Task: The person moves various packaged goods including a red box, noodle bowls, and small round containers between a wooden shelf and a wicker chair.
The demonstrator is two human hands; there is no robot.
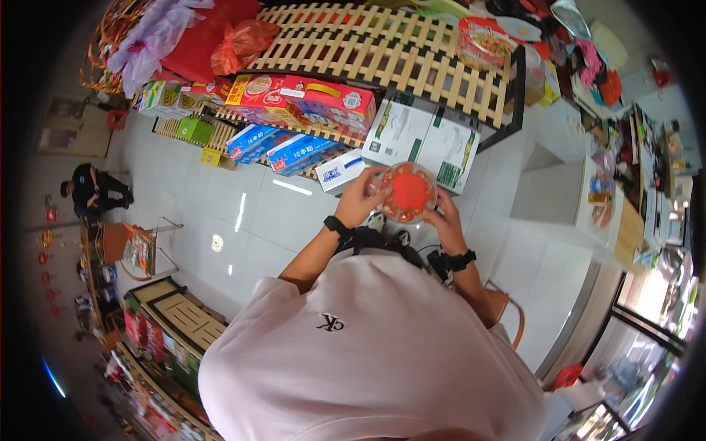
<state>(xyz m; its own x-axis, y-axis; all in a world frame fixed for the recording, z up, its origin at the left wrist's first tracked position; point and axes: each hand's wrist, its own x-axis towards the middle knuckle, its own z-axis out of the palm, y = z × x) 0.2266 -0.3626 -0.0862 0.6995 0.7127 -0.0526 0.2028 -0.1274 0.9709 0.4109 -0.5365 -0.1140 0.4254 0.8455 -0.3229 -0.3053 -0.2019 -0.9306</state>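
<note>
A round clear plastic container (408,191) with a red flower-shaped middle and small reddish pieces around it is held in front of my body. My left hand (361,194) grips its left side, the thumb over the near face. On the lower right, my right hand (445,216) holds the rim with its fingers. What the small pieces are is too small to tell. Just beyond the container stands a white and green carton (422,140), and to its left a white box with a blue handle (341,170).
A slatted wooden rack (375,49) holds a red noodle package (484,41). On its lower shelf sit pink gift boxes (331,107) and blue milk cartons (303,153). A white counter (551,193) stands right. A person (91,190) sits at the far left, near a brown chair (113,242).
</note>
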